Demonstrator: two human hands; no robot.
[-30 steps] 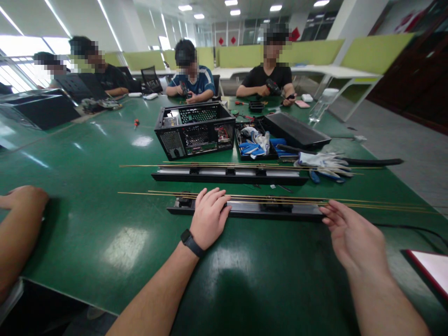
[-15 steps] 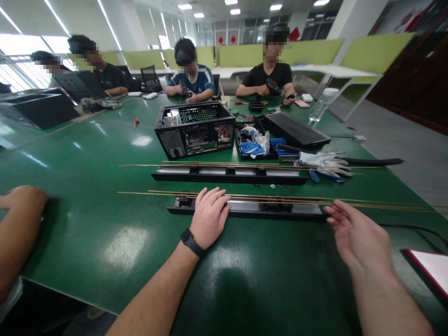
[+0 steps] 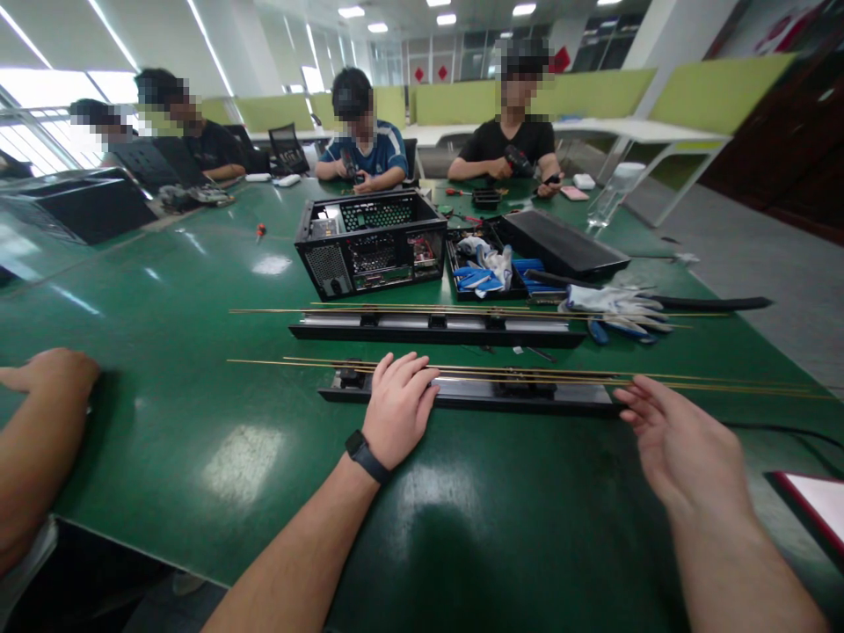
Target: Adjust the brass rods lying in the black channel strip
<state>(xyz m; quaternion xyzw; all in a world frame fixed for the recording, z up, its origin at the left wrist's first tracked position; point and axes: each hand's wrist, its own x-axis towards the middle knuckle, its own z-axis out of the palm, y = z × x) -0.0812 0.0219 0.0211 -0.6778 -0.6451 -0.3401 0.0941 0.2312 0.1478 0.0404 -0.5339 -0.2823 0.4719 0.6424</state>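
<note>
My left hand [image 3: 399,413], a dark watch on its wrist, lies over the near black channel [image 3: 534,405] with its fingers stretched out flat across the thin brass-coloured rods [image 3: 256,361]. Dark blocks [image 3: 520,381] sit inside that channel beneath the rods. By the channel's right end, my right hand [image 3: 682,440] has its fingers curled, the fingertips closed around the rods where they run on to the right. What the thumb does is partly hidden. A second black channel [image 3: 396,333] lies behind, parallel, with more thin rods [image 3: 264,310] on top.
Behind the channels stand an open computer case [image 3: 369,246], a tray of gloves [image 3: 484,268] and a black panel [image 3: 563,243]. Another glove [image 3: 616,308] lies right. A person's arm [image 3: 49,413] rests at left. Co-workers [image 3: 369,149] sit opposite. A clear bottle [image 3: 613,198] stands far right.
The whole view has shifted slightly, so things appear a little farther right. Both hands keep their places on the rods and channel.
</note>
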